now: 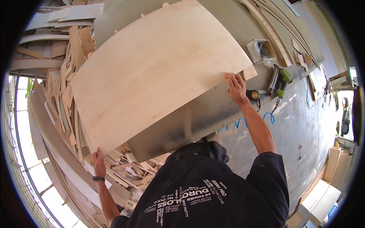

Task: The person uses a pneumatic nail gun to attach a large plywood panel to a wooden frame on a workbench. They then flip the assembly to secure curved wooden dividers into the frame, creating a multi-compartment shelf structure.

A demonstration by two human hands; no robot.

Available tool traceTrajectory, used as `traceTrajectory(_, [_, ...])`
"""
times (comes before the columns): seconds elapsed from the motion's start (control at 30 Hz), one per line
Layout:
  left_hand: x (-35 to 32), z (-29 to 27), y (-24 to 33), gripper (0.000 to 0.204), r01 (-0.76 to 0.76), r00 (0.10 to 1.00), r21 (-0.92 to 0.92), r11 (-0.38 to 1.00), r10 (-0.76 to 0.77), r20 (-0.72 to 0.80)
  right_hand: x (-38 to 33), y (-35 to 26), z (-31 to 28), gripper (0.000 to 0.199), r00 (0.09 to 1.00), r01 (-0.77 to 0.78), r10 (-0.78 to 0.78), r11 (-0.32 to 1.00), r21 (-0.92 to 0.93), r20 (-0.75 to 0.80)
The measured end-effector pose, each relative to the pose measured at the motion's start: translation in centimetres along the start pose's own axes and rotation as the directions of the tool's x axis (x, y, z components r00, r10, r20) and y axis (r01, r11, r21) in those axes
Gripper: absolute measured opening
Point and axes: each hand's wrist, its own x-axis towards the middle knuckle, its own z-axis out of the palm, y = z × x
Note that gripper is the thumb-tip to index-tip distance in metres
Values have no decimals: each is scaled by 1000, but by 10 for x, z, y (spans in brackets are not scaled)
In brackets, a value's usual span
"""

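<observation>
A large pale plywood sheet (156, 72) lies slantwise over the grey table (171, 133), its left end reaching past the table edge. At the sheet's near left corner, my left hand (99, 164) grips the edge, a dark band round the wrist. My right hand (236, 89) is closed on the near edge close to the right corner, fingers on top. A short wood piece (249, 72) sticks out from under that corner. Just right of my right hand is a black and yellow tape measure (252, 95), with a green and silver nail gun (279, 81) beyond it.
An open box with plastic bags (260, 51) stands beyond the sheet's right corner. Long wood strips (268, 30) lie at the far right. A coiled blue air hose (270, 118) runs beside the table. Wood offcuts (68, 102) pile up on the left.
</observation>
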Motion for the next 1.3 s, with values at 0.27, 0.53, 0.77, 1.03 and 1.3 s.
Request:
traceTrajectory(0.27, [119, 1, 256, 66, -197, 931, -186, 963, 124, -344, -1, -1, 1, 30, 999, -31, 32, 999, 8, -18])
traceTrajectory(0.53, [268, 123, 557, 79, -539, 815, -45, 841, 507, -279, -2, 12, -1, 35, 999, -36, 36, 990, 134, 0])
traceTrajectory(0.77, [280, 152, 570, 74, -556, 811, 113, 824, 567, -143, -10, 13, -13, 22, 961, -224, 267, 908, 353, -76])
traceTrajectory(1.03, [282, 145, 573, 75, -576, 806, 191, 794, 591, -26, -72, -1, -20, 5, 806, -592, 441, 571, 568, 395])
traceTrajectory(1.3, [282, 146, 578, 79, -576, 807, 167, 800, 589, -37, -43, 18, 8, 16, 953, -285, 138, 719, 634, 271])
